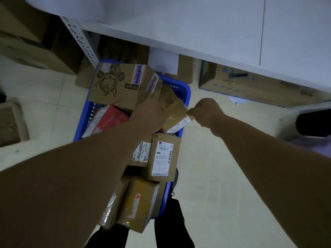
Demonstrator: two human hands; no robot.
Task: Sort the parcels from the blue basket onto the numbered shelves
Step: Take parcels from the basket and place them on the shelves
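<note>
Over the blue basket [186,90], near its right rim, the right hand [206,111] is pinching one end of a small taped parcel [176,113] with curled fingers. The left hand [149,110] is touching its other side; whether those hidden fingers are gripping is unclear.

parcel storeroom, metal shelf [197,33], labelled parcels [163,156]

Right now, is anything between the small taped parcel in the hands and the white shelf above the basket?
Nothing visible. The right hand pinches the small taped parcel above the blue basket; the printed carton sits to its left, not in line. The white shelf edge is open. No shelf numbers show.
</note>
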